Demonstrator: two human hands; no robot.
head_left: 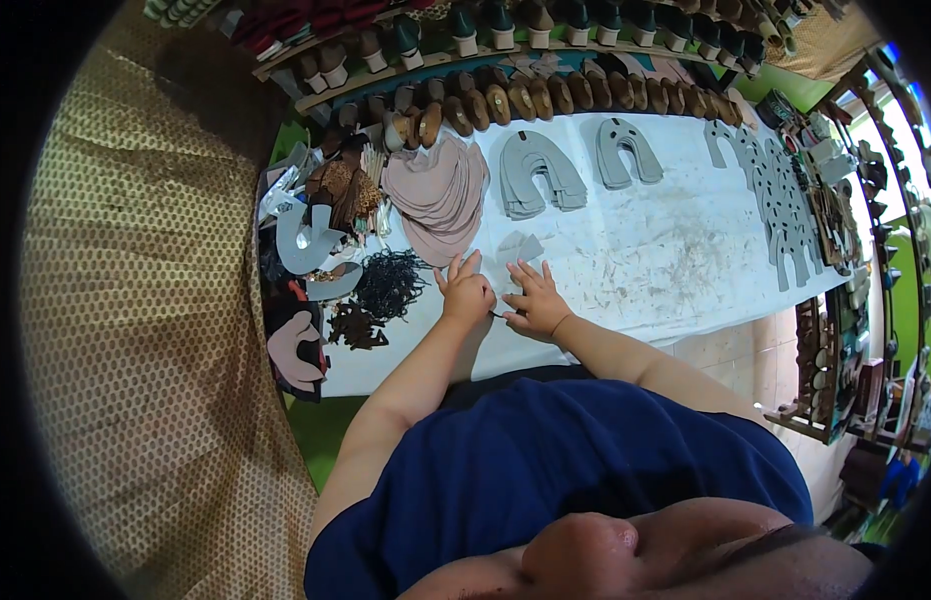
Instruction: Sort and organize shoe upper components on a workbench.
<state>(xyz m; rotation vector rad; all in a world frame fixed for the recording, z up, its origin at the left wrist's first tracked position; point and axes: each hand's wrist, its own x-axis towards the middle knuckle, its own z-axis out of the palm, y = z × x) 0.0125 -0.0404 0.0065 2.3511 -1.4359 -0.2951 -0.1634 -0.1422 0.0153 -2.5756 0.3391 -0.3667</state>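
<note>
At the near edge of the white-covered table (625, 270), a short thin black strip (498, 314) spans the small gap between my hands. My left hand (467, 292) is closed on one end, its other fingers partly stretched forward. My right hand (534, 302) pinches the other end near its thumb, the remaining fingers spread. Just beyond them lies a small grey cut piece (519, 246). To the left is a tangled pile of black strips (389, 283), with dark brown pieces (357, 327) beside it. A stack of pinkish-beige pieces (440, 190) lies beyond my left hand.
Two stacks of grey arch-shaped pieces (533, 175) (625, 153) lie farther back, and more grey pieces (780, 205) line the right end. Wooden shoe lasts (520, 100) stand in a row along the back, below shelved shoes (540, 38). Patterned curtain (155, 300) hangs at left.
</note>
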